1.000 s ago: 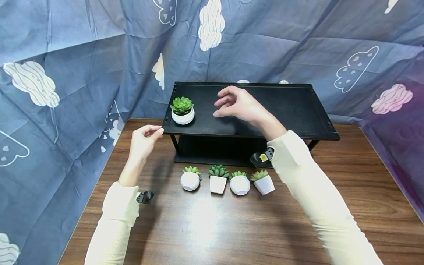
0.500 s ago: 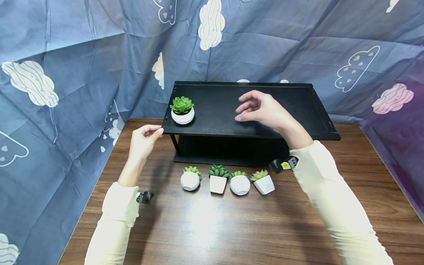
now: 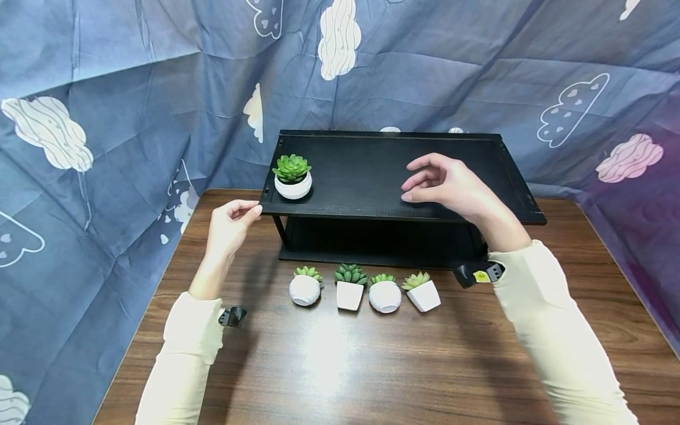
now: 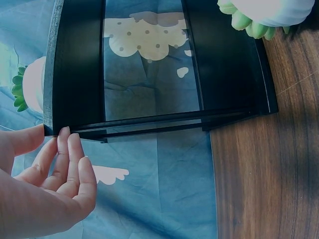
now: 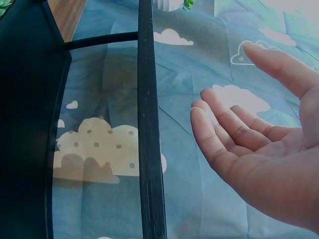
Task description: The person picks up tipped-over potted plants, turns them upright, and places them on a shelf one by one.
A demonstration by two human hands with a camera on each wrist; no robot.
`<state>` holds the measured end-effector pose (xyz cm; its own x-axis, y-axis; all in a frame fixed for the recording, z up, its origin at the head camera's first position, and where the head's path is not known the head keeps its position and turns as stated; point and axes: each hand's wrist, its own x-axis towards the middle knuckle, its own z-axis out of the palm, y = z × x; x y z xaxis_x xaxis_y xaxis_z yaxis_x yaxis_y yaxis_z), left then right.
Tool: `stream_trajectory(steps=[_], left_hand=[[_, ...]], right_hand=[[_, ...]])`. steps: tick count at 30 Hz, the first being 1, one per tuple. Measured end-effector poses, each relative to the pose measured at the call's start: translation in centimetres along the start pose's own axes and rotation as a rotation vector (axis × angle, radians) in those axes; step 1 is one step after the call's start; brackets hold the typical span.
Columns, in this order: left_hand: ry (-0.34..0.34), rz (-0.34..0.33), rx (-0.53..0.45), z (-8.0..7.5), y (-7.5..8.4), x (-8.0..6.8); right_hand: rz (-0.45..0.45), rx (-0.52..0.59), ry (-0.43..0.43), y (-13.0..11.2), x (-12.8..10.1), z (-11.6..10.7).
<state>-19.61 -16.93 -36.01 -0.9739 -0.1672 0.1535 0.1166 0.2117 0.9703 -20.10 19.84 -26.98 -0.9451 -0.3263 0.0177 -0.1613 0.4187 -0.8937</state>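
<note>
Shelf (image 3: 478, 171) is bearing one succulent (image 3: 292, 176) at its left end. Right hand (image 3: 451, 186) is hovering over its right half, fingers loose, holding nothing — left hand (image 3: 229, 224) is idling off its left corner, relaxed, empty. Four pots (image 3: 366, 290) are lining up before the shelf, within easy reach.

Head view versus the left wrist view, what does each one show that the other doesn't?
Only the head view shows the right hand over the black shelf, the whole row of four small potted plants on the wooden table, and both sleeves. Only the left wrist view shows the left hand's fingertips up close, by the shelf's corner. Both show the shelf, the left hand, the cloud-print cloth and the plant on the shelf.
</note>
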Motion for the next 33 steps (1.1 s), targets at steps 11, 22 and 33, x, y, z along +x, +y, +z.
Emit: stream_trajectory(steps=[11, 22, 33], left_hand=[[0.0, 0.006, -0.008, 0.1, -0.1, 0.0], [-0.001, 0.005, -0.018, 0.0, 0.0, 0.0], [-0.005, 0.0, -0.015, 0.0, 0.1, -0.1]], right_hand=[[0.012, -0.075, 0.042, 1.1, -2.3, -1.4], [0.007, -0.069, 0.054, 2.9, -4.1, -2.6], [-0.03, -0.078, 0.064, 4.0, -5.6, -3.6]])
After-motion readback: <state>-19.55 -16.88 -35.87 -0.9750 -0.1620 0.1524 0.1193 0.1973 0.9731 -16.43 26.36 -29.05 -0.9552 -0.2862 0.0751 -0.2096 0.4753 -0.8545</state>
